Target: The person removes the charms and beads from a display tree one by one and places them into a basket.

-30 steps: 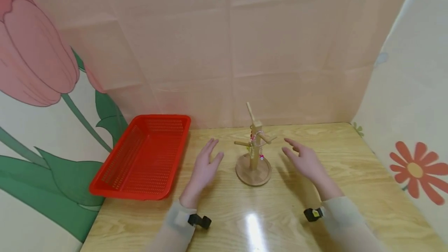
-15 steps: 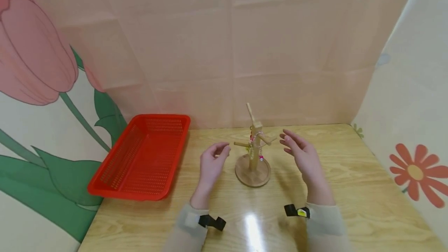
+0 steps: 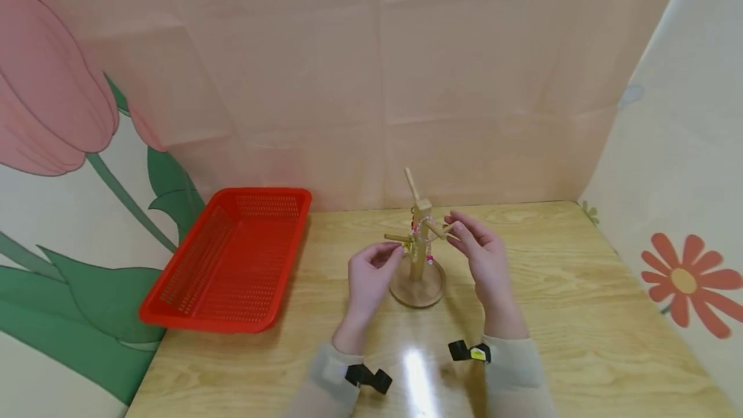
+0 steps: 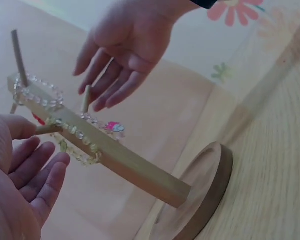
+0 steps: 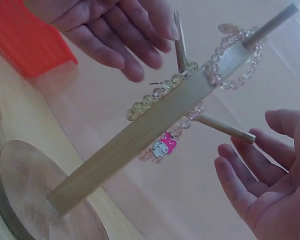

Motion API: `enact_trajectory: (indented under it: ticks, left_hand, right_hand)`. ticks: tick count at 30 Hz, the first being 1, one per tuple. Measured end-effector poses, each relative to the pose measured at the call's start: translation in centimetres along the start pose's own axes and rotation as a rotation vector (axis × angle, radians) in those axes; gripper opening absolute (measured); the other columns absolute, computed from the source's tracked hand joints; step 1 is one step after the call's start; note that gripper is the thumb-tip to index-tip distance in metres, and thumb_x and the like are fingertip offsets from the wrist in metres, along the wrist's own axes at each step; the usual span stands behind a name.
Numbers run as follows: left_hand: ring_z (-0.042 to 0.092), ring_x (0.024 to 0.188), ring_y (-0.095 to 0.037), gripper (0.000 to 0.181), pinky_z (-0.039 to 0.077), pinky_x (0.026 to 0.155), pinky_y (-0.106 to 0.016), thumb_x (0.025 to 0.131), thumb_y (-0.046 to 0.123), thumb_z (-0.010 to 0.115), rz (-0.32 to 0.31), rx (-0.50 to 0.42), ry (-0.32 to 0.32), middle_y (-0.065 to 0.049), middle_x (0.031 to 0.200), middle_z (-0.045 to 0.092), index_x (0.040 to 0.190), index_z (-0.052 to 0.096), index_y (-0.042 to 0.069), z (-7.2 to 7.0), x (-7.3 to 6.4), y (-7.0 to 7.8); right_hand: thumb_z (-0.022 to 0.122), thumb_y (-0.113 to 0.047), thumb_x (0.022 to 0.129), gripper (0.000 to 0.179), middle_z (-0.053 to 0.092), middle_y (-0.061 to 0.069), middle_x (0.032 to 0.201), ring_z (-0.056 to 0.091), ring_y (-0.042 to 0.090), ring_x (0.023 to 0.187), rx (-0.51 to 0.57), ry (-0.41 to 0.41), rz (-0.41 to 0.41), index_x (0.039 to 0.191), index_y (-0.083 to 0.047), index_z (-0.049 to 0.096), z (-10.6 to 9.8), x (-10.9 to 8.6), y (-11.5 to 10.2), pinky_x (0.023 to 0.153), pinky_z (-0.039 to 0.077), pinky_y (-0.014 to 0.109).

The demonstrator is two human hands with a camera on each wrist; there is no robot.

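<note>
A wooden bracelet stand (image 3: 416,268) with a round base stands upright on the table, pegs sticking out of its post. A yellow-beaded bracelet (image 5: 157,93) hangs on its left peg. On the right peg is a pale pink bracelet with a pink-and-white character charm (image 5: 164,145). Another clear pink bracelet (image 4: 55,103) loops the post near its top. My left hand (image 3: 371,276) is at the left peg, its thumb by the peg's tip and the other fingers loosely bent. My right hand (image 3: 484,260) has its fingers spread at the right peg's end. Neither hand grips a bracelet.
A red perforated plastic basket (image 3: 238,269) sits on the left side of the wooden table (image 3: 580,308). Pink sheeting (image 3: 383,82) hangs behind the table. Walls painted with flowers stand on both sides.
Both hands have moved inward to the stand, the left hand rightward and the right hand leftward, reaching the pegs. The stand and basket stay in place.
</note>
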State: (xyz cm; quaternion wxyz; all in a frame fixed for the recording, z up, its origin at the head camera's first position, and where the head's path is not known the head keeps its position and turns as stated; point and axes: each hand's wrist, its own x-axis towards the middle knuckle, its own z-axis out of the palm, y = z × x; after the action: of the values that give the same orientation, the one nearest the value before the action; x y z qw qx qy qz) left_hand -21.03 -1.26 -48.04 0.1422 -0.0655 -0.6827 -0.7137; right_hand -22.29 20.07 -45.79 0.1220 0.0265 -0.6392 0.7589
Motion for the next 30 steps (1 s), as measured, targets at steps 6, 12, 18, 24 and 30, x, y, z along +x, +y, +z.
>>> enact_trajectory:
  ticks: [6,12,18,24,30]
  left_hand:
    - [0.076,0.08,-0.015,0.012,0.062,0.075,-0.026,0.09,0.009,0.087,0.053,-0.014,0.033,-0.008,0.093,0.081,0.098,0.084,0.002,0.7,-0.6,-0.1]
    - [0.076,0.077,-0.016,0.009,0.063,0.073,-0.029,0.089,0.01,0.089,0.111,0.014,0.067,-0.005,0.09,0.081,0.095,0.085,0.005,1.0,-0.7,-0.4]
    - [0.076,0.079,-0.018,0.009,0.063,0.071,-0.033,0.089,0.011,0.09,0.131,0.029,0.073,-0.002,0.09,0.081,0.096,0.086,0.008,0.9,-0.7,-0.4]
    - [0.076,0.079,-0.022,0.009,0.064,0.072,-0.042,0.088,0.006,0.089,0.115,0.055,0.091,-0.004,0.09,0.081,0.095,0.086,0.006,1.0,-0.6,-0.4]
    - [0.077,0.078,-0.027,0.008,0.064,0.073,-0.05,0.087,-0.003,0.087,0.101,0.083,0.105,-0.011,0.089,0.081,0.094,0.083,-0.002,1.2,-0.7,0.6]
  right_hand:
    - [0.065,-0.014,0.109,0.044,0.076,0.001,0.122,0.07,0.016,0.118,0.022,0.012,-0.026,0.142,0.014,0.058,0.2,-0.2,0.1,0.1,0.057,0.03]
    - [0.066,-0.009,0.107,0.04,0.077,0.002,0.12,0.073,0.016,0.111,0.017,0.041,-0.014,0.139,0.015,0.061,0.0,-0.4,0.1,0.098,0.058,0.029]
    - [0.068,-0.005,0.106,0.037,0.078,-0.001,0.116,0.075,0.01,0.105,-0.017,0.074,0.012,0.137,0.013,0.064,-0.2,-0.3,0.3,0.095,0.058,0.027]
    - [0.069,-0.004,0.104,0.037,0.079,0.001,0.114,0.076,0.012,0.105,-0.01,0.074,0.018,0.134,0.016,0.064,-0.4,-0.2,0.5,0.094,0.059,0.029]
    - [0.075,-0.008,0.101,0.033,0.08,0.003,0.114,0.077,0.017,0.104,-0.036,0.064,0.042,0.129,0.01,0.071,-0.8,-0.3,0.3,0.092,0.059,0.029]
